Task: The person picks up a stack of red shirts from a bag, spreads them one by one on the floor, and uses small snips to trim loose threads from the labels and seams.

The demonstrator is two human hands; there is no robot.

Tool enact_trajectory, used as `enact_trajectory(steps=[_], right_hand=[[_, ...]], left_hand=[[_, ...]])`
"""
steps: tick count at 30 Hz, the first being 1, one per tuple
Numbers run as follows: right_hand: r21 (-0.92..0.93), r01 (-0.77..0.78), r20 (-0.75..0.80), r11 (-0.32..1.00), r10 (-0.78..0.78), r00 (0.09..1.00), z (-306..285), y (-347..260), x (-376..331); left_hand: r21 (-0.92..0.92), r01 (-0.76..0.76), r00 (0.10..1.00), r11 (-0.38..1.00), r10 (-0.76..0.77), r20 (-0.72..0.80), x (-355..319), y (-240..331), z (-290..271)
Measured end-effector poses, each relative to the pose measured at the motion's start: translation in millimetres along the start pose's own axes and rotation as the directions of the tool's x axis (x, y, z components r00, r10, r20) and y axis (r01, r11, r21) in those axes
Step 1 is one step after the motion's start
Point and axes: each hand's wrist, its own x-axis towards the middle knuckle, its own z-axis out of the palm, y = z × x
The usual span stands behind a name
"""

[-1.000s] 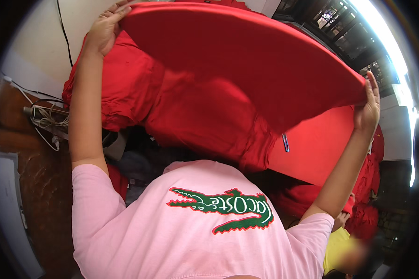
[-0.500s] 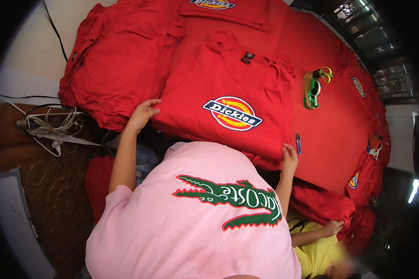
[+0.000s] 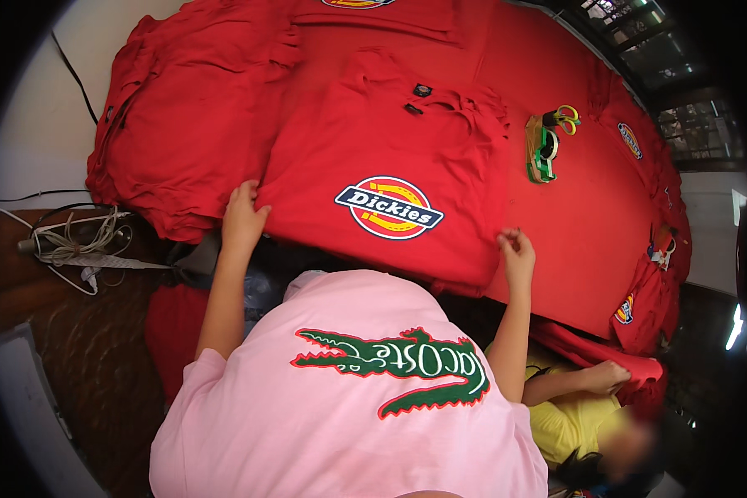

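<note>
A red T-shirt [image 3: 324,178] with an oval yellow, white and dark blue printed emblem lies flat on top of a pile in front of me, its neck end away from me. My left hand [image 3: 243,220] is at the shirt's near left corner, fingers stretched out and thumb apart, beside the hem. By the near right corner, my right hand [image 3: 517,251] has its fingers curled together just off the shirt's edge. Whether anything small sits between those fingertips is hidden.
More red shirts [image 3: 191,108] are piled on the left. On the red-covered table stand a green tape dispenser [image 3: 543,153] and yellow-handled scissors [image 3: 567,120]. A coiled white cable [image 3: 87,241] lies far left. At lower right, a co-worker's hand [image 3: 606,378] handles red cloth.
Both my hands have loosened from the shirt's near corners, and the hem now lies flat. The small blue tool right of the shirt no longer shows. The co-worker's hand has shifted with the red cloth.
</note>
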Motion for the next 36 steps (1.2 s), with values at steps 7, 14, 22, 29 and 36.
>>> enact_trajectory(steps=[7, 14, 22, 29, 36], right_hand=[[0.399, -0.122, -0.084, 0.909, 0.169, 0.982, 44, -79, 156], [0.437, -0.678, 0.650, 0.591, 0.314, 0.692, 76, -122, 196], [0.836, -0.502, 0.536, 0.222, -0.135, 0.833, 95, -96, 212], [0.867, -0.491, 0.496, 0.079, -0.218, 0.841, 99, -139, 197], [0.770, -0.299, 0.432, 0.564, -0.115, 0.895, 99, -120, 186]], left_hand=[[0.040, -0.602, 0.792, 0.797, 0.590, 0.160, 17, 119, 87], [-0.006, -0.720, 0.654, 0.694, 0.682, 0.327, 33, 104, 145], [-0.125, -0.494, 0.823, 0.860, 0.417, -0.386, 155, 123, 119], [-0.782, -0.001, 0.980, 0.624, 0.156, 0.124, 221, 161, 104], [-0.640, 0.703, 0.533, 0.311, 0.365, 0.763, 157, 277, 179]])
